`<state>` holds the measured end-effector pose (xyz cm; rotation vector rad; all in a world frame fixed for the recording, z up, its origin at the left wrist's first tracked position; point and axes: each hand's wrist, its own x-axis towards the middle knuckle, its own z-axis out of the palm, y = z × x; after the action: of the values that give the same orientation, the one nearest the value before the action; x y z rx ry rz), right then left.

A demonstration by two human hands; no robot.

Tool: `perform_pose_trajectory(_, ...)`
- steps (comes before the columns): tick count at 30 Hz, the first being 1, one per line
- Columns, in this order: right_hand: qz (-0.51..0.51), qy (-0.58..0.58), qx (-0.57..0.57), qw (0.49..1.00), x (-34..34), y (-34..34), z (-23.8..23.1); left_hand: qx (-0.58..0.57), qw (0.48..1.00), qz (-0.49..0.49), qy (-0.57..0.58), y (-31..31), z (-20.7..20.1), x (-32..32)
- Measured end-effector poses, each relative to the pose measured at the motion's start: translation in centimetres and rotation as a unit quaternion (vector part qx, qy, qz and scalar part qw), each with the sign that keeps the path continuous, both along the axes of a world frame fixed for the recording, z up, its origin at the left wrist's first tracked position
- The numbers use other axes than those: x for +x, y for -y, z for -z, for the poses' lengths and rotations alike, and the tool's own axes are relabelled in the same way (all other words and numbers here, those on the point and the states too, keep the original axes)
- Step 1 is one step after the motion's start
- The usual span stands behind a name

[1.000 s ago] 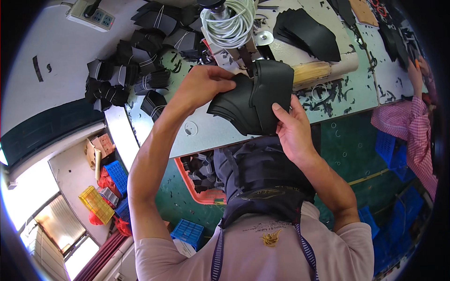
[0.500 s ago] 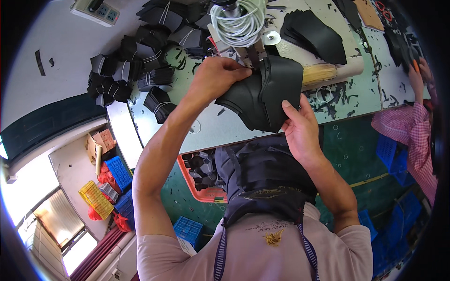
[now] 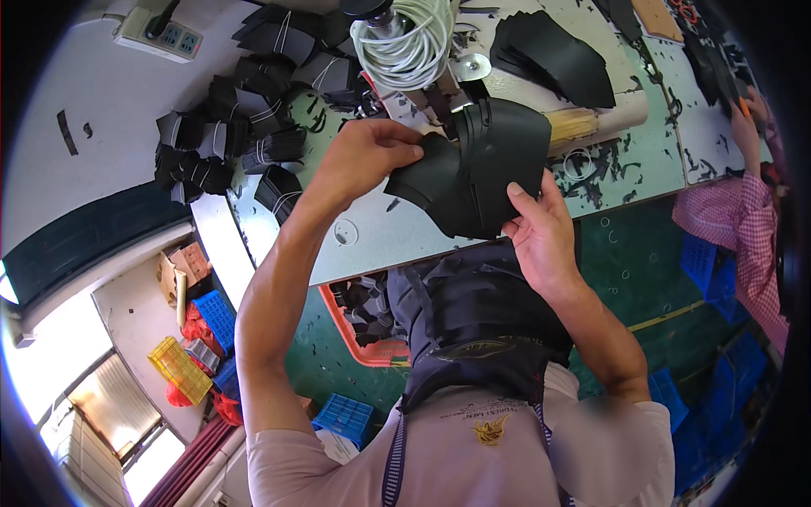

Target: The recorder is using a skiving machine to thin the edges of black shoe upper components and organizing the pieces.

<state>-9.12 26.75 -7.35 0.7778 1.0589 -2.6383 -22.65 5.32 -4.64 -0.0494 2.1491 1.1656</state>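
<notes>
1. Scrap-strewn workbench [image 3: 378, 239], seen in the head view: tied black bundles [image 3: 279, 145] lie at left, a loose dark stack [image 3: 553, 61] at upper right, and a coil of pale cable [image 3: 401, 51] above.
2. Black sheets [image 3: 508, 156], layered and fanned, sit between the person's hands at the bench's near edge, just below the coil.
3. Left hand [image 3: 370, 159] pinches their upper-left edge between thumb and forefinger; right hand [image 3: 541, 232] grips the lower right, thumb on top, its other fingers partly hidden.
4. Compared with half a second ago, the right-hand part shows broader and rounder, its edges more spread, suggesting that sheets are being shifted across the pile.
</notes>
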Motion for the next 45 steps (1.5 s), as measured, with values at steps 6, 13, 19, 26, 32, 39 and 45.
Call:
perform_pose_trajectory(6, 0.007, -0.006, -0.010, 1.000, -0.3, -0.2, -0.2, -0.092, 0.992, 0.040, -0.070, -1.8, -0.3, -0.4)
perform_pose_trajectory(13, 0.019, -0.011, -0.018, 1.000, 0.0, -0.2, 0.2, 0.026, 0.999, -0.028, 0.024, -0.8, 0.0, 0.2)
perform_pose_trajectory(19, 0.017, -0.021, 0.000, 1.000, -0.1, -0.6, 0.6, 0.090, 0.988, -0.110, -0.053, -1.9, 2.3, 1.3)
perform_pose_trajectory(26, -0.073, -0.053, 0.048, 0.995, 3.0, 2.1, 0.9, 0.004, 0.980, -0.023, -0.198, -3.8, 0.8, 12.5)
perform_pose_trajectory(32, -0.239, -0.300, 0.476, 0.792, 4.2, -1.4, -1.5, 0.080, 0.977, 0.135, 0.144, 2.2, -2.9, 14.9)
perform_pose_trajectory(39, -0.528, -0.381, 0.371, 0.662, 8.0, -1.1, -3.1, 0.208, 0.930, -0.076, 0.294, 3.5, -5.3, 20.9)
perform_pose_trajectory(45, -0.281, -0.060, 0.017, 0.958, 2.4, 4.3, -0.8, 0.032, 0.998, -0.051, 0.006, 1.8, -3.8, 7.4)
